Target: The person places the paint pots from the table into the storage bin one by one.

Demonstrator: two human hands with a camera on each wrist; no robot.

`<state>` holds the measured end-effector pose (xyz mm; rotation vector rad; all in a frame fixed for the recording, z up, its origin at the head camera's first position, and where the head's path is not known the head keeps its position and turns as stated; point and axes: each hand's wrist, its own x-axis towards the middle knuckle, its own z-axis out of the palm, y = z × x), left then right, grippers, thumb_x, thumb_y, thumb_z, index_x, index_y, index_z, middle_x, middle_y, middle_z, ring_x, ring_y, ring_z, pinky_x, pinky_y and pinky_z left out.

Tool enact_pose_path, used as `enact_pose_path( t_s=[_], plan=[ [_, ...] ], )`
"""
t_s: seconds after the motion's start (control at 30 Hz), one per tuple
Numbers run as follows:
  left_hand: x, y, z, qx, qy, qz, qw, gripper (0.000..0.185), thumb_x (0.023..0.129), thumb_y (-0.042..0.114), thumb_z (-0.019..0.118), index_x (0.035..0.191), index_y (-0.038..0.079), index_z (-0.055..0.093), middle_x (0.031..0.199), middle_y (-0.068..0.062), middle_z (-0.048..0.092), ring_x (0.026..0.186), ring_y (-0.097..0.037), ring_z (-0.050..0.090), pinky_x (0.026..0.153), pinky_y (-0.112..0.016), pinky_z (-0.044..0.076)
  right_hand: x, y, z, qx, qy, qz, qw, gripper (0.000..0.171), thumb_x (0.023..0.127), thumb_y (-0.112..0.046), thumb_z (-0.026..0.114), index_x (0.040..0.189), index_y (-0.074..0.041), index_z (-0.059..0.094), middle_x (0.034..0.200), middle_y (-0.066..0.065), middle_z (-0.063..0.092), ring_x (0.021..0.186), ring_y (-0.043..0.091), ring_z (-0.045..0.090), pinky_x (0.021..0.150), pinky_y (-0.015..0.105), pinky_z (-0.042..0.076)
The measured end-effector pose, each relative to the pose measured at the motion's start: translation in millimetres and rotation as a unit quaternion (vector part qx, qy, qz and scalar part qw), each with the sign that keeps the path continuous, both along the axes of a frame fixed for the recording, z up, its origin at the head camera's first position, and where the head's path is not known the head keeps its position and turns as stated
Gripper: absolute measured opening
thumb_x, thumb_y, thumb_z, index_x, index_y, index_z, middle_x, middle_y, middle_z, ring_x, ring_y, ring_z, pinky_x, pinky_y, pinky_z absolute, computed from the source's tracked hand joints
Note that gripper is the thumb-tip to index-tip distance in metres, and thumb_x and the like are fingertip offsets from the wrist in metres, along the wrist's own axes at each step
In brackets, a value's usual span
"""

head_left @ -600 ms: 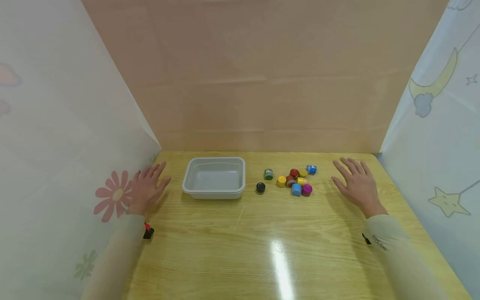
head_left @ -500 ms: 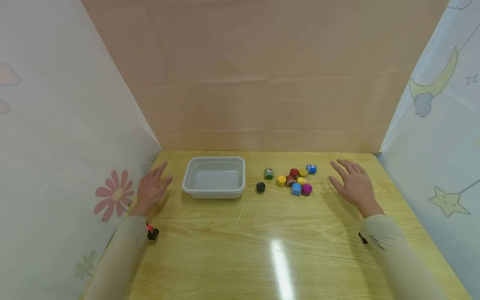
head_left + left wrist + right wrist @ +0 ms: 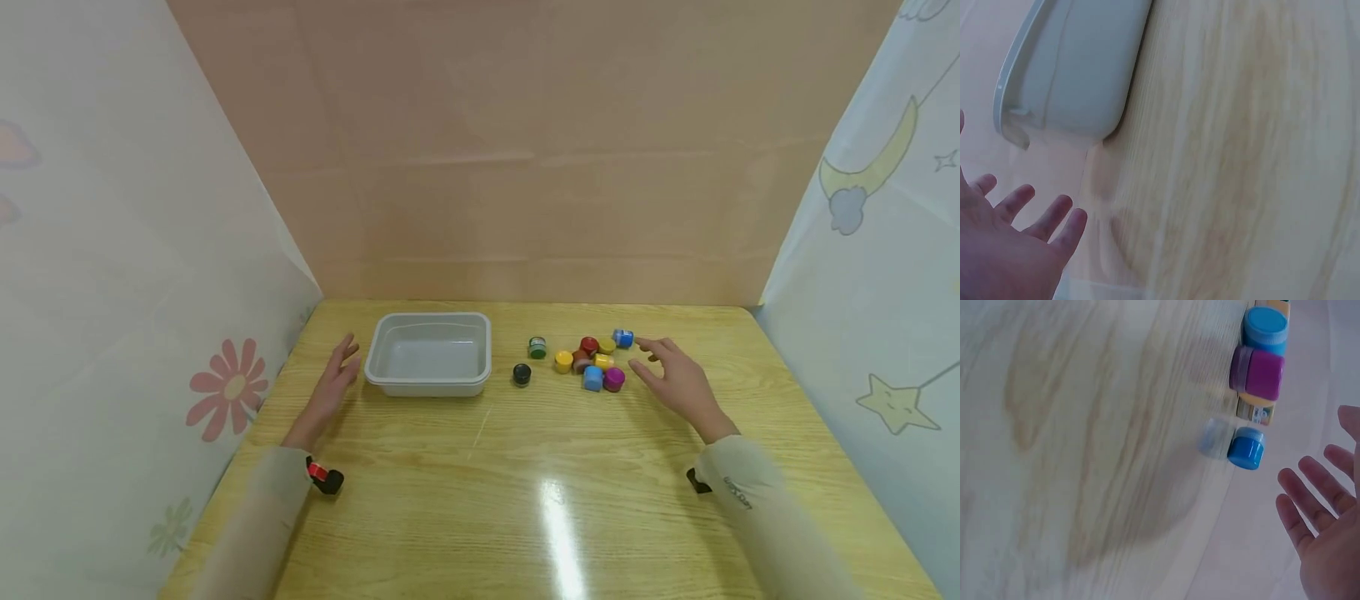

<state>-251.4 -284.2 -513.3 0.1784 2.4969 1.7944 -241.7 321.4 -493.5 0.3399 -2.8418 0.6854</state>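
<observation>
My left hand (image 3: pixel 330 398) hovers just left of a light grey plastic tub (image 3: pixel 427 389), fingers extended and holding nothing. In the left wrist view the tub's side (image 3: pixel 1088 81) lies beyond the spread fingertips. On the right, my right hand (image 3: pixel 681 390) is held over the table with loosely extended fingers, near a group of small paint jars. Closest to it are a dark blue jar (image 3: pixel 622 338) and a purple jar (image 3: pixel 614 380). The right wrist view shows a gap between the fingers and the dark blue jar (image 3: pixel 1247 449).
A light blue jar (image 3: pixel 593 378), a red jar (image 3: pixel 588 345) and several yellow and brown ones lie clustered together. Nearer the tub stand a green jar (image 3: pixel 537 347) and a black jar (image 3: pixel 522 375). Brown paper (image 3: pixel 525 150) covers the back; printed sheets flank the wooden table (image 3: pixel 450 500).
Both hands have moved inward: the left one rightward to the tub's left side, the right one leftward toward the jars. Tub and jars stay where they were.
</observation>
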Motion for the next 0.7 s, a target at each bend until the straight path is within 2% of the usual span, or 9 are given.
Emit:
enact_pose_path(
  t_s=[0.23,0.43,0.7],
  plan=[
    [0.9,8.0,-6.5,0.028,-0.02,-0.009,0.9994,0.068,0.114,0.035,0.036,0.168,0.017,-0.001,0.172,-0.021,0.011,0.156,-0.044,0.021,0.123,-0.063,0.023,-3.2,-7.6,-10.7,-0.034,-0.037,0.02,0.999,0.053,0.105,-0.034,0.063,0.148,-0.004,0.053,0.129,0.021,0.062,0.112,0.042,0.063,0.091,0.06,0.054],
    [2.1,12.4,-10.9,0.042,-0.024,-0.014,0.9987,0.07,0.113,0.038,0.039,0.168,0.02,-0.001,0.172,-0.021,0.012,0.158,-0.041,0.018,0.125,-0.061,0.02,-5.5,-14.3,-17.0,-0.043,-0.078,0.019,0.996,0.059,0.103,-0.04,0.065,0.148,-0.005,0.053,0.13,0.022,0.063,0.11,0.04,0.066,0.091,0.059,0.055],
    [2.5,15.2,-24.0,0.056,-0.052,-0.014,0.997,0.071,0.111,0.046,0.042,0.167,0.035,0.0,0.173,-0.012,0.011,0.159,-0.035,0.012,0.126,-0.063,0.005,-6.0,-20.7,-18.8,-0.06,-0.118,0.012,0.991,0.058,0.099,-0.033,0.072,0.146,-0.004,0.053,0.128,0.023,0.065,0.104,0.036,0.068,0.091,0.057,0.056]
  ],
)
